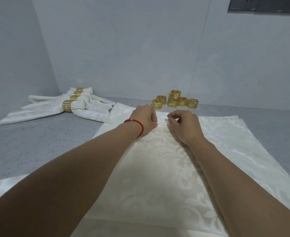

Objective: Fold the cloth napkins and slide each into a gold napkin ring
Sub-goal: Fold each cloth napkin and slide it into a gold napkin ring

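While gold rings (pixel 174 100) wait, both hands (pixel 164 123) pinch the unlabelled napkin's (pixel 157 165) far edge.

place: table-setting prep corner | cues: grey speckled counter (pixel 38 142), plain walls (pixel 123 48), loose gold rings (pixel 175 100)

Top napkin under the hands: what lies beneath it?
Beneath the top napkin, edges of more flat white napkins show at the right and near left. How many, and the grey table under them, is covered.
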Motion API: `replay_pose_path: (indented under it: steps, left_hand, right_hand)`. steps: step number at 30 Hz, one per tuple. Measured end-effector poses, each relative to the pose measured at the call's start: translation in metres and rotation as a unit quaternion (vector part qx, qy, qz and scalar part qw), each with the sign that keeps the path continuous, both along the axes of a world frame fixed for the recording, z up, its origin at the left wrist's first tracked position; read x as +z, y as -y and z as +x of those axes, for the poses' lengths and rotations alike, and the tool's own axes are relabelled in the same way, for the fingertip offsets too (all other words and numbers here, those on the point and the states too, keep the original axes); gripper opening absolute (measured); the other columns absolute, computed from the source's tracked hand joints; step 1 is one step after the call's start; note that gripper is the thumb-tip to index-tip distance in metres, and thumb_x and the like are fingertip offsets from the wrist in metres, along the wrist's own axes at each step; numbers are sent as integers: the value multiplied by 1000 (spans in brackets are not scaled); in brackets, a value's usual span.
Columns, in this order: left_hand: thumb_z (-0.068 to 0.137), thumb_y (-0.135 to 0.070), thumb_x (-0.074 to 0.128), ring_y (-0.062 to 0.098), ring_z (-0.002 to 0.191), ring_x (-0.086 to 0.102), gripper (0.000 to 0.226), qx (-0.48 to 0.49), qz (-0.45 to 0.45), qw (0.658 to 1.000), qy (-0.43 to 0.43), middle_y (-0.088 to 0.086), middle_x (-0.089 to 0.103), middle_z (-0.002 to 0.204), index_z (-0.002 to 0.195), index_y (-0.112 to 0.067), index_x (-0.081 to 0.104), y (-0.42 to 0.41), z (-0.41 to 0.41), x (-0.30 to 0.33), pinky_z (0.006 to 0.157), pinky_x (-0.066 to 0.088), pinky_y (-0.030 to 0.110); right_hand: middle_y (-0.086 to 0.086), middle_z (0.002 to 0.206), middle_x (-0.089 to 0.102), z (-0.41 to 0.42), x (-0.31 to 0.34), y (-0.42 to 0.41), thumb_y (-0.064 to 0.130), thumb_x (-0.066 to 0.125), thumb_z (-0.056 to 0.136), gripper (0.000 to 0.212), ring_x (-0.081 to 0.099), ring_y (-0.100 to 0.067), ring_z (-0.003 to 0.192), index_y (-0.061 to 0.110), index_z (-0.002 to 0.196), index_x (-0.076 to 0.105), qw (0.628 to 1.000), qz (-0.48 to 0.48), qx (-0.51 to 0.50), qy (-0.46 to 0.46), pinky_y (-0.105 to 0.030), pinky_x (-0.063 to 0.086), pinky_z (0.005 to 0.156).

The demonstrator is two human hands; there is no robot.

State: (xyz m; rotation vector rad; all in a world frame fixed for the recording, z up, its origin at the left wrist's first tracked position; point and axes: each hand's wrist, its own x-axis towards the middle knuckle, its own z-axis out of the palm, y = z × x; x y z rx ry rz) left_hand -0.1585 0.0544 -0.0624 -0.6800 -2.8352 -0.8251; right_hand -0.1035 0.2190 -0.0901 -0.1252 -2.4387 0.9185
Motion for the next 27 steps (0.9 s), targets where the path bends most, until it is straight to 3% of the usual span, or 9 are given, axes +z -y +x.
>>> replay_pose_path:
  steps: [5, 11, 13, 17, 20, 22, 24, 26, 27]
  left_hand:
    - [85, -9, 63, 20, 83, 61, 15, -22, -29, 998, -49, -1, 65, 84, 74, -21, 62, 0, 5, -4, 68, 45, 26]
    - [77, 10, 49, 30, 77, 50, 27, -66, -174, 976, -109, 7, 52, 86, 80, -17, 50, 2, 23, 9, 59, 31, 27]
    - [76, 12, 49, 32, 82, 56, 25, -70, -191, 971, -124, 11, 57, 92, 76, -14, 48, 1, 30, 8, 61, 35, 29]
    - [82, 4, 51, 28, 89, 61, 17, -6, -68, 994, -83, 10, 64, 92, 81, -4, 66, 1, 30, -9, 76, 53, 36]
    - [79, -4, 52, 25, 66, 51, 21, 48, -3, 997, -53, 4, 49, 61, 59, -8, 52, -1, 25, -17, 56, 45, 32]
    - [79, -5, 50, 24, 60, 42, 28, 60, 24, 996, -64, 2, 39, 54, 54, -13, 43, -1, 24, -20, 51, 37, 30]
    - [84, -6, 52, 22, 65, 46, 29, 59, 54, 994, -76, 0, 47, 59, 57, -18, 53, 0, 23, -22, 55, 37, 28]
    - [90, -12, 58, 20, 78, 56, 17, 54, 70, 993, -74, 2, 64, 76, 80, -17, 71, 1, 20, -21, 67, 44, 28]
    - [90, -12, 61, 21, 77, 55, 15, 49, 58, 995, -72, 4, 63, 76, 80, -17, 71, 2, 18, -20, 68, 44, 28]
  right_hand:
    - [5, 92, 75, -4, -4, 4, 25, 72, 91, 13, 63, -19, 94, 22, 102, 79, 991, 122, 34, 35, -36, 52, 80]
    - [1, 91, 69, 4, 4, 6, 11, 67, 90, 16, 62, -22, 87, 23, 94, 78, 972, 227, 51, 27, -38, 53, 71]
    - [0, 93, 67, 6, 8, 7, 8, 64, 89, 22, 63, -25, 90, 24, 93, 79, 958, 274, 59, 57, -38, 54, 69]
    - [-2, 97, 66, 12, 8, 10, 15, 59, 88, 22, 60, -23, 100, 19, 89, 81, 958, 274, 61, 66, -39, 56, 69]
    - [-6, 79, 72, 8, 4, 11, 25, 54, 86, 27, 65, -26, 82, 12, 77, 76, 978, 195, 35, 62, -43, 58, 67]
    - [-9, 78, 72, 4, -1, 9, 30, 55, 93, 31, 64, -29, 78, 9, 79, 73, 985, 159, 12, 58, -43, 57, 68]
    - [-11, 78, 70, 0, -4, 8, 25, 59, 93, 24, 63, -31, 79, 8, 80, 70, 989, 140, 1, 50, -44, 55, 69]
    - [-11, 80, 70, -3, -6, 9, 17, 63, 88, 13, 63, -32, 81, 9, 82, 71, 989, 137, 11, 53, -46, 56, 68]
    - [-9, 79, 71, -3, -5, 9, 15, 66, 87, 11, 64, -30, 81, 12, 81, 74, 988, 140, 17, 60, -46, 56, 68]
